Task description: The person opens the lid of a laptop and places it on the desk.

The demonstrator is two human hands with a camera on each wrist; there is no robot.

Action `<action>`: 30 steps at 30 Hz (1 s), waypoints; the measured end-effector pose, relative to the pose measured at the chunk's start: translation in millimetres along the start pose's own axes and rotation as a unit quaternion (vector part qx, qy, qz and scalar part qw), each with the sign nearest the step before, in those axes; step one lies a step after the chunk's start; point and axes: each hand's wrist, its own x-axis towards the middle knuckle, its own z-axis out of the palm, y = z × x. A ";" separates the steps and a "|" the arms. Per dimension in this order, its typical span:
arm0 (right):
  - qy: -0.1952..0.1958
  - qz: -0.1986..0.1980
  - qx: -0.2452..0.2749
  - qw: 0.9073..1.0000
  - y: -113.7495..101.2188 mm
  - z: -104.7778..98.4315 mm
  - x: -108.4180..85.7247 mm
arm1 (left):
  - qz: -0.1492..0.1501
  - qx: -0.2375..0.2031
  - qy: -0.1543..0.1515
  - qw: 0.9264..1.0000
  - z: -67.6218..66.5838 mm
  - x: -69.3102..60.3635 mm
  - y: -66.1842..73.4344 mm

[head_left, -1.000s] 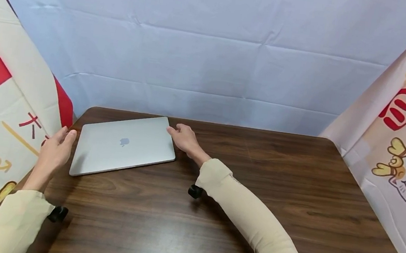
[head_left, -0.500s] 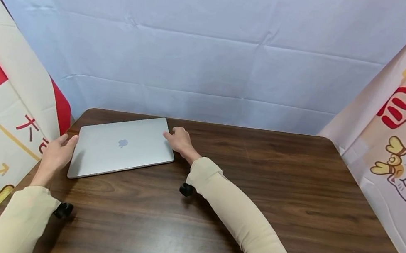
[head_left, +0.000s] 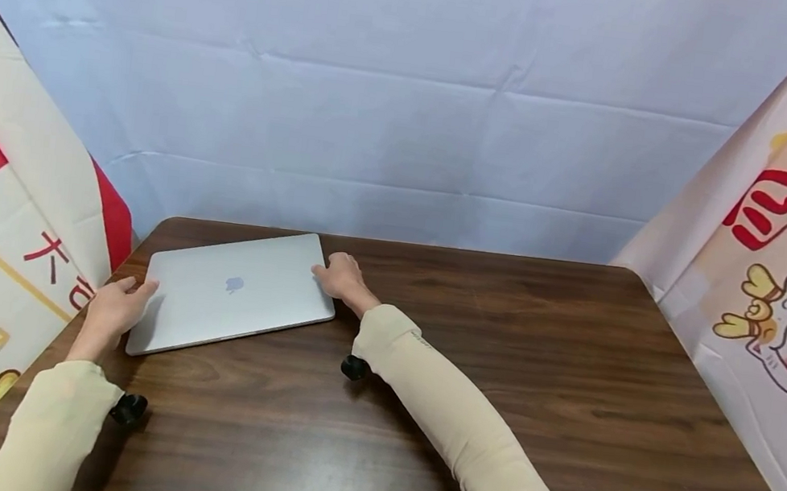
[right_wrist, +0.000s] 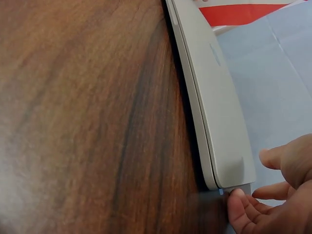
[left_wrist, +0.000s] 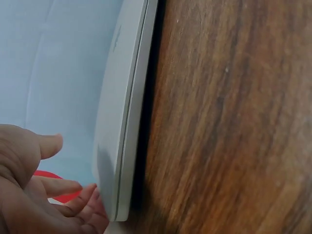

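Observation:
A closed silver laptop [head_left: 266, 279] lies flat and slightly turned on the dark wooden table, its logo facing up. At its left short edge is my left hand [head_left: 111, 316]. In the left wrist view the left thumb [left_wrist: 50, 146] stands raised and apart from the lid, while the fingertips reach the laptop's side. My right hand [head_left: 343, 278] is at the opposite short edge. The right wrist view has its fingertips [right_wrist: 237, 193] beside the laptop's near corner, with the right thumb [right_wrist: 269, 158] lifted off the lid.
The brown table [head_left: 490, 419] extends to the right and toward me. A pale blue cloth [head_left: 410, 101] hangs behind its far edge. Printed cloths hang on the left [head_left: 10, 218] and right [head_left: 780, 306]. Each sleeve carries a small black wrist device [head_left: 129, 410].
My left hand has moved right, bringing its thumb over the laptop's left edge. The right hand has shifted slightly left at the other edge. The laptop stays in place on the table.

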 end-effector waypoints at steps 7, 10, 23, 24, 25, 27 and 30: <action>0.000 -0.007 -0.049 0.999 -1.4 3.9 3.9 | -0.014 0.009 -0.017 1.000 1.7 -0.6 -0.2; -0.002 0.000 -0.062 0.998 -1.6 5.0 6.1 | -0.019 0.018 -0.029 0.999 1.4 1.5 0.0; -0.012 0.013 -0.098 0.995 -6.1 7.8 11.0 | -0.045 0.028 -0.014 0.998 5.5 7.5 7.4; -0.010 0.011 -0.100 0.995 -6.3 8.3 11.0 | -0.045 0.029 -0.012 0.999 5.9 8.0 7.5; -0.008 0.010 -0.101 0.995 -6.6 8.8 11.0 | -0.047 0.027 -0.011 0.998 6.1 8.3 8.0; -0.002 0.009 -0.099 0.995 -7.3 9.6 10.6 | -0.050 0.027 -0.013 0.998 6.5 8.7 8.8; 0.006 0.012 -0.087 0.996 -8.3 10.7 9.3 | -0.054 0.020 -0.012 0.998 7.6 9.4 9.7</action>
